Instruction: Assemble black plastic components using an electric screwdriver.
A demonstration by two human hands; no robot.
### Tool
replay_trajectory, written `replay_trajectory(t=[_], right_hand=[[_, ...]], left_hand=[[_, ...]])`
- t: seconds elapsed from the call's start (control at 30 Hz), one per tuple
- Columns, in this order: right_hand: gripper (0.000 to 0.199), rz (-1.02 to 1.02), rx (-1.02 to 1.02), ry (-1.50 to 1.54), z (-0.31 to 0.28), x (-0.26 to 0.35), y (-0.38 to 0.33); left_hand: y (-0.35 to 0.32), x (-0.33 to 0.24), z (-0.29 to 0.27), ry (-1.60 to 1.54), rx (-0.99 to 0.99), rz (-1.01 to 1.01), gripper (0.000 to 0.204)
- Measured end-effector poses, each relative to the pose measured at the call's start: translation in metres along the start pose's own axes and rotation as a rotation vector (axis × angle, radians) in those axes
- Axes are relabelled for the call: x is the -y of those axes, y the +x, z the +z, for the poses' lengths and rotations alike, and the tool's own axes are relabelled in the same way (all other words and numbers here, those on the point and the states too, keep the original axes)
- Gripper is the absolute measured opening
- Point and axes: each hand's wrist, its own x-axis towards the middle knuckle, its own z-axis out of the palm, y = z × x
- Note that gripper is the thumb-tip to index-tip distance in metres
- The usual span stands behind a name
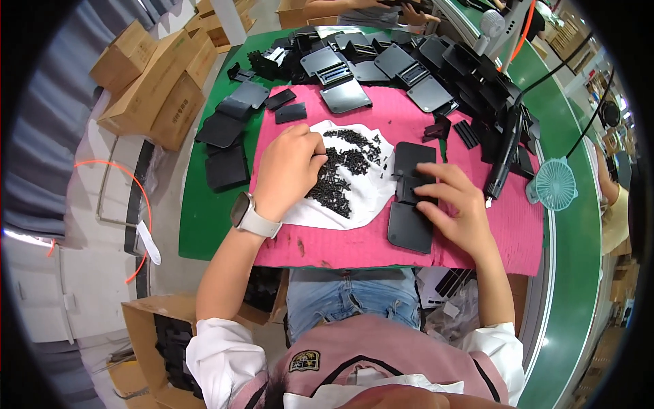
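A heap of small black screws lies spread on a white cloth. Over the heap's left side is my left hand, its thumb and fingers pinched together; whatever is between the tips is hidden. To the right of the cloth lies a black plastic hinged stand, unfolded flat, with two plates joined by a narrower middle piece. My right hand rests on the stand's right side near that middle piece, fingers apart and tips touching it.
Pink foam sheet covers the green table. Several black hinged stands pile up along the back. A black electric screwdriver hangs at right beside a teal fan. Another person's hand shows beyond the table; cartons stand left.
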Motion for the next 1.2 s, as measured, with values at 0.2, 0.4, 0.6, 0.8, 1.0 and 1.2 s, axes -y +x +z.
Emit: replay_trajectory(t=[0.2,0.4,0.6,0.8,1.0,1.2], right_hand=[[0.012,0.188,-0.500,-0.582,-0.055,-0.042,-0.008],[0.060,0.798,-0.197,-0.960,-0.074,-0.104,-0.010],[0.054,0.723,-0.316,-0.643,-0.072,-0.130,-0.001],[0.045,0.704,-0.387,0.176,-0.072,-0.115,0.004],[0.033,0.260,-0.276,1.171,-0.076,-0.020,0.045],[0.038,-0.123,-0.306,1.385,-0.060,0.022,0.061]], left_hand=[[0.000,-0.001,0.002,-0.061,-0.062,-0.032,0.009],[0.005,-0.009,0.000,-0.132,-0.092,-0.064,0.008],[0.001,-0.003,0.003,-0.181,-0.123,-0.091,0.008],[0.005,-0.009,0.001,-0.109,-0.131,-0.078,0.009],[0.011,-0.047,0.005,-0.993,0.179,-0.239,0.011],[0.009,-0.069,0.027,-1.452,0.289,-0.264,0.018]])
